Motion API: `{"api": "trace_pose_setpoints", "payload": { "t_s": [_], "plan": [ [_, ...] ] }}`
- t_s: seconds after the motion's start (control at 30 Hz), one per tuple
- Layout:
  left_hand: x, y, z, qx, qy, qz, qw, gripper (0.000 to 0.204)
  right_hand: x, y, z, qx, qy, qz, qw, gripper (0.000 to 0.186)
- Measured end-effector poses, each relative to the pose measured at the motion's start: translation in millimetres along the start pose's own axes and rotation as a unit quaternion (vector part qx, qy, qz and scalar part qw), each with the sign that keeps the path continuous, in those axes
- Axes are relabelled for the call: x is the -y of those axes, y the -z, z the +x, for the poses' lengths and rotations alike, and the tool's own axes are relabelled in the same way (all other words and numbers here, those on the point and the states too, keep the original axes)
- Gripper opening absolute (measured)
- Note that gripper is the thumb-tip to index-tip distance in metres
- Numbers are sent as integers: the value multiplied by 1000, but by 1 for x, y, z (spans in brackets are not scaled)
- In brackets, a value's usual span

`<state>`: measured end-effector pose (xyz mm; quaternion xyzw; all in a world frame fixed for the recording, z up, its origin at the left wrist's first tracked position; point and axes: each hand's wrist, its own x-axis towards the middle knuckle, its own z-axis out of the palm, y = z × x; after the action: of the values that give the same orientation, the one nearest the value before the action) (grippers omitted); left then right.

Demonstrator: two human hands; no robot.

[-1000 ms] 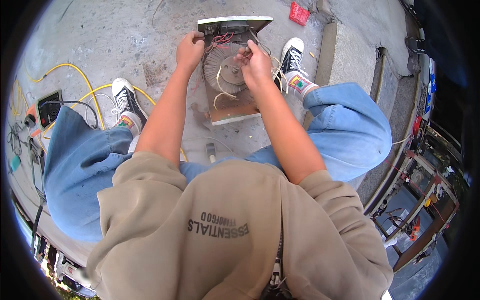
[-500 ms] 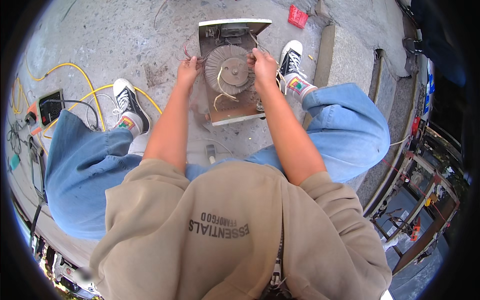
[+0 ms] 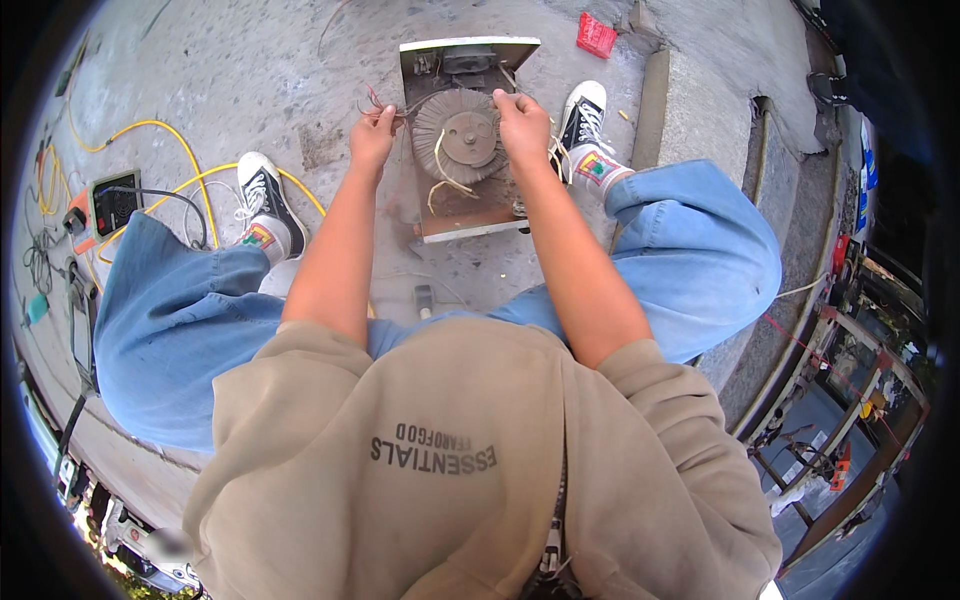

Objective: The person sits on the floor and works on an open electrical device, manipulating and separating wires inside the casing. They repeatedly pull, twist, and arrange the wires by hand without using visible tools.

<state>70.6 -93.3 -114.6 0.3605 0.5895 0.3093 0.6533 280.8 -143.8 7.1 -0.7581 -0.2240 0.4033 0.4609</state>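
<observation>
A dusty ring-shaped transformer coil (image 3: 428, 128) with a round metal centre plate stands between my feet, in an open metal housing (image 3: 480, 229). My left hand (image 3: 372, 135) is closed in a pinch on a bundle of thin reddish and dark wires (image 3: 376, 97) at the coil's left side. Against the coil's upper right edge is my right hand (image 3: 523, 125), thumb and fingers pressed together; what lies in them is too small to make out. Pale yellowish leads (image 3: 446, 180) hang loose over the coil's front. More light wire (image 3: 563, 158) shows beside my right wrist.
A yellow cable (image 3: 190, 180) curls on the concrete at left, near a black and orange box (image 3: 116, 204). A small grey-topped object (image 3: 424, 298) lies before me. A red packet (image 3: 596, 36) lies beyond my right shoe, and a stone step (image 3: 655, 110) runs along the right.
My right hand has moved slightly up and left, closer to the coil's top edge. My left hand has shifted a little left and keeps its pinch on the wires.
</observation>
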Motion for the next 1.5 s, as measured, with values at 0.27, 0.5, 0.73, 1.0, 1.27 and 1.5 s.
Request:
{"api": "trace_pose_setpoints", "payload": {
  "t_s": [0.27, 0.5, 0.73, 1.0, 1.27, 1.5],
  "plan": [
    [-28, 20, 9, 103, -27, 107, 989, 22, -11, 2, -7, 32, -17, -10, 999, 28],
    [-43, 17, 11, 135, -102, 171, 971, 24, 0, -24, -22, 138, -141, 80, 977, 21],
    [-24, 19, 18, 76, -65, 114, 988, 22, -19, -59, -26, 179, -32, -94, 979, 27],
    [-27, 7, 20, 119, -48, 0, 992, 22, -9, -64, -19, 178, 113, -269, 940, 22],
    [-48, -20, 6, 156, -36, 0, 987, 24, -3, -64, 33, 162, 106, -302, 934, 34],
    [-50, -23, 11, 192, -15, 57, 980, 29, -18, -55, 58, 205, 25, -214, 955, 31]
  ]
}}
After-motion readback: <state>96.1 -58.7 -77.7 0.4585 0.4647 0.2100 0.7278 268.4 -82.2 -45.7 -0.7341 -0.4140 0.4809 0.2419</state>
